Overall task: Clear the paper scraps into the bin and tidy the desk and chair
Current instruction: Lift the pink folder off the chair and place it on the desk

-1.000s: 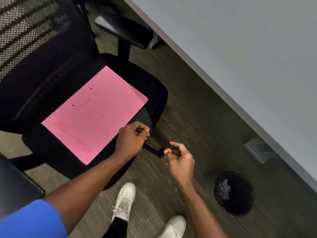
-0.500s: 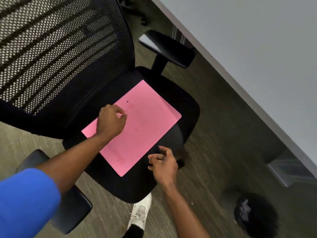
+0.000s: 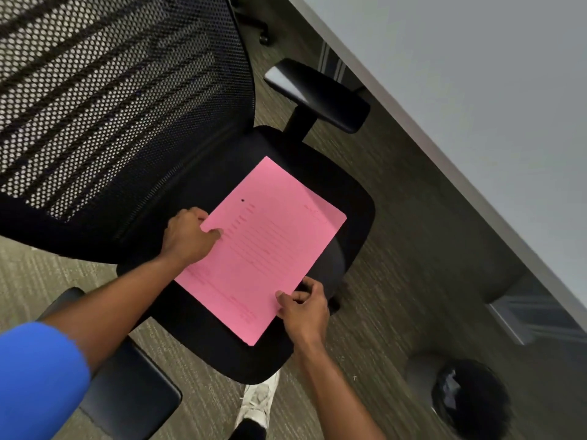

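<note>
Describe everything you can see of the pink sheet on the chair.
The pink sheet is a thin rectangular page, paper or light card, with faint printed lines and one small dark dot near its top. It lies flat, turned at an angle, on the black chair seat. The left hand presses its left edge; the right hand pinches its lower right edge.

My left arm wears a bright blue short sleeve [image 3: 38, 379] that ends above the elbow, so the forearm below it is bare. My right arm shows no sleeve at all in this view. Neither my left hand [image 3: 187, 236] nor my right hand [image 3: 305, 309] carries a ring, a watch or a band that I can make out. On one foot I wear a white lace-up sneaker [image 3: 257, 404], with a dark trouser cuff [image 3: 249, 431] just above it.
</note>
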Tool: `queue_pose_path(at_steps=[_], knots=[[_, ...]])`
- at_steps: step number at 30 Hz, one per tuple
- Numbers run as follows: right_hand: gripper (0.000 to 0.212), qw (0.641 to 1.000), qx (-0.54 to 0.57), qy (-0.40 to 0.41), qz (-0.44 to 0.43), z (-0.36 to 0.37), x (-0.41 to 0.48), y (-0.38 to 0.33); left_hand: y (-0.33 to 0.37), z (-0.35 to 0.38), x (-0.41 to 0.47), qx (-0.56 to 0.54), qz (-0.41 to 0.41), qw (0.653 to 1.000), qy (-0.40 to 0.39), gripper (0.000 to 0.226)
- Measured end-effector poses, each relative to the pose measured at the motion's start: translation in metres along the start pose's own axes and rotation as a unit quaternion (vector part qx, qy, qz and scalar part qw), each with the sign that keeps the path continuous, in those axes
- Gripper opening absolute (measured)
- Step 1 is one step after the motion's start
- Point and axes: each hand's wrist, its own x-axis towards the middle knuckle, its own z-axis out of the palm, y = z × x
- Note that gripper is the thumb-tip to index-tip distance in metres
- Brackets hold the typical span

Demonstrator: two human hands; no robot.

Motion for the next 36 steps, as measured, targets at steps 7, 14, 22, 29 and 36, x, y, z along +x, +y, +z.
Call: queue_pose_path(at_steps=[7,14,22,29,36], knots=[[0.039,1.0,-0.005,0.004,-0.026,-0.041,-0.007,0.006,0.0,0.002,-0.025,-0.004,0.023,0.997,-0.077,0.028],[0.039,0.998,-0.008,0.013,-0.058,-0.092,-0.041,0.011,0.006,0.009,-0.079,-0.06,0.019,0.993,-0.104,0.033],[0.04,0.994,-0.046,0.046,-0.084,-0.16,-0.097,0.017,0.03,-0.001,-0.16,-0.063,0.066,0.988,-0.122,0.036],[0.039,0.993,-0.049,0.061,-0.092,-0.21,-0.158,0.022,0.057,-0.026,-0.224,-0.052,0.101,0.985,-0.129,0.034],[0.041,0.99,-0.011,0.083,-0.113,-0.269,-0.214,0.02,0.098,-0.042,-0.286,-0.08,0.152,0.976,-0.133,0.036]])
